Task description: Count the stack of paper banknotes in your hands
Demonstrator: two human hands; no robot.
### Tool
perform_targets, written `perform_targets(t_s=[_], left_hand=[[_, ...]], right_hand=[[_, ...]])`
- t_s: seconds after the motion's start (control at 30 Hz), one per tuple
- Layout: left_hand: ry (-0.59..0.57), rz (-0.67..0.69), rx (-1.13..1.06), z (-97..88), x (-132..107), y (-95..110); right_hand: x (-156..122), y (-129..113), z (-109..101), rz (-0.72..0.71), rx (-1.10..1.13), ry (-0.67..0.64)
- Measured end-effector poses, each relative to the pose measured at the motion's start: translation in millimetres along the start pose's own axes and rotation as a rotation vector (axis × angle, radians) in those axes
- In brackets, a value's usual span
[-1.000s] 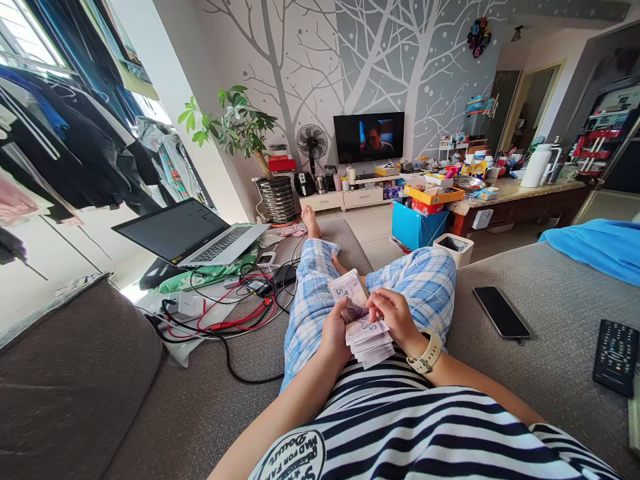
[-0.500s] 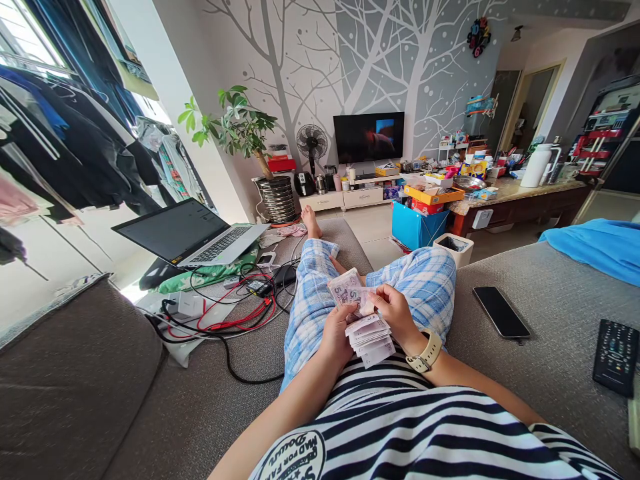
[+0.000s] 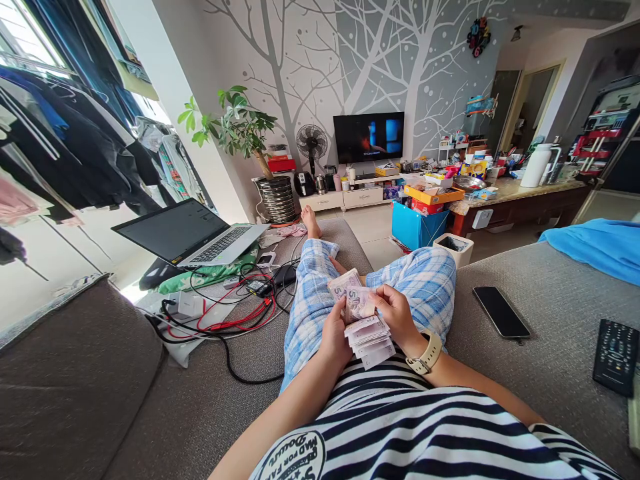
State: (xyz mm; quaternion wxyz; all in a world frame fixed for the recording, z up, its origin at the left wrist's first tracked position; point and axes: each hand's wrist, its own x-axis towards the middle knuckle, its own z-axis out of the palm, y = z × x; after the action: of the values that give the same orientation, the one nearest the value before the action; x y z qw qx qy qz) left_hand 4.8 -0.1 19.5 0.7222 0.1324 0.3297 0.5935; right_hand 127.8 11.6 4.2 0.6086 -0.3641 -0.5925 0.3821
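- The wad of banknotes [image 3: 369, 339] sits over the person's lap, near the middle of the scene. It is thin, pale purple paper: the near ends fan out in flat layers and the far ends fold upward, printed with a "5".
- The left hand [image 3: 334, 337] is closed around the left side of the wad, thumb across the notes.
- The right hand [image 3: 400, 315] pinches one upturned note between thumb and fingertips, its fingers curled in.
- A cream wristwatch [image 3: 425, 358] with a smooth band circles the right wrist.
- Beneath the hands are blue-and-white plaid trousers [image 3: 430, 280] of soft cloth, and nearer, a navy-and-white striped shirt [image 3: 400, 413].
- The person is on a grey sofa [image 3: 540, 373] with a coarse woven cover.
- To the right on the sofa lies a flat, glossy black smartphone [image 3: 501, 312], and further right a dark remote control [image 3: 616, 357] with rows of buttons.
- To the left, tangled red and black cables [image 3: 235, 313] lie near an open silver laptop [image 3: 193, 233].
- Far off, a flat television [image 3: 369, 137] stands against a wall painted with bare trees.
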Motion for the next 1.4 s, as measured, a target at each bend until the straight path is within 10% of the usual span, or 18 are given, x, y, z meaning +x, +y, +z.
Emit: perform_targets(t_s=[1.4], left_hand=[[-0.004,0.01,0.002,-2.0,1,-1]], right_hand=[[-3,-12,1,-0.015,0.017,-0.074]])
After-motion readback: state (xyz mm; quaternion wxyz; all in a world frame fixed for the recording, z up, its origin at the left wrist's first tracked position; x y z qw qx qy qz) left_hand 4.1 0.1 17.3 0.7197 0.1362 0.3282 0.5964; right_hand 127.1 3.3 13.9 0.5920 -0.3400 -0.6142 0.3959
